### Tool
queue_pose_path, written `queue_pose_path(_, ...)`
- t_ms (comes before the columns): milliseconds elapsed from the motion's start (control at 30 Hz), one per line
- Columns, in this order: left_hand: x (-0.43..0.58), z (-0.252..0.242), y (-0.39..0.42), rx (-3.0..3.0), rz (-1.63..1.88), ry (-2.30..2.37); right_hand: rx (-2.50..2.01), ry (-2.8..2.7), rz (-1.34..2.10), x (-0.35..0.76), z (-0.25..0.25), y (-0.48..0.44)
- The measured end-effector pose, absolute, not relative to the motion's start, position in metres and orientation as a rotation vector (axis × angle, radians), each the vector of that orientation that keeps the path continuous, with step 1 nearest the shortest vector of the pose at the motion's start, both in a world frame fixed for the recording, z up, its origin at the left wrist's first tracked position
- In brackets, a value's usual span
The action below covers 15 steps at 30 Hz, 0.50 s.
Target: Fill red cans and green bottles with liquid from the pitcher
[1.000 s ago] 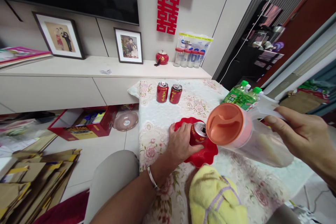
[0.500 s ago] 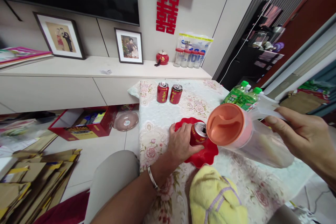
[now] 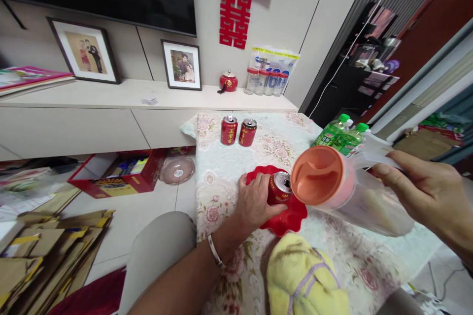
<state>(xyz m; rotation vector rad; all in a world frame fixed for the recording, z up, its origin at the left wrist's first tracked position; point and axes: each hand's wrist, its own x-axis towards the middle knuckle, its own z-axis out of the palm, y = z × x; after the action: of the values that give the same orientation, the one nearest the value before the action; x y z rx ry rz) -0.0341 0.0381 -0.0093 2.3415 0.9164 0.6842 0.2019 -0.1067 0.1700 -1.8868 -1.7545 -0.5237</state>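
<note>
My left hand [image 3: 254, 200] is wrapped round a red drink can [image 3: 280, 188], whose top opening shows. This can stands in a red scalloped dish [image 3: 284, 221] on the table. In my right hand [image 3: 430, 192] is the handle of a translucent plastic pitcher [image 3: 380, 202] with an orange lid [image 3: 317, 174]. The pitcher is tipped to the left, its lid end right beside the can's top. Whether liquid is flowing I cannot tell. Below the dish lies a folded yellow towel [image 3: 305, 275] with a purple stripe.
Two more red cans [image 3: 229, 131] stand toward the table's far edge. Green-capped bottles [image 3: 336, 130] are at the far right, behind the pitcher. A flowered tablecloth [image 3: 218, 167] covers the table. On the floor to the left are a red box [image 3: 121, 182] and flattened cardboard [image 3: 74, 251].
</note>
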Motion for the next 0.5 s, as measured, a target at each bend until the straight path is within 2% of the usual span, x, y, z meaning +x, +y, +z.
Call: queue_pose_path(500,-0.034,-0.0048,0.0372,2.352,0.632,0.932,-1.797,-1.844,-0.553,0.2063,0.1694,-0.1071)
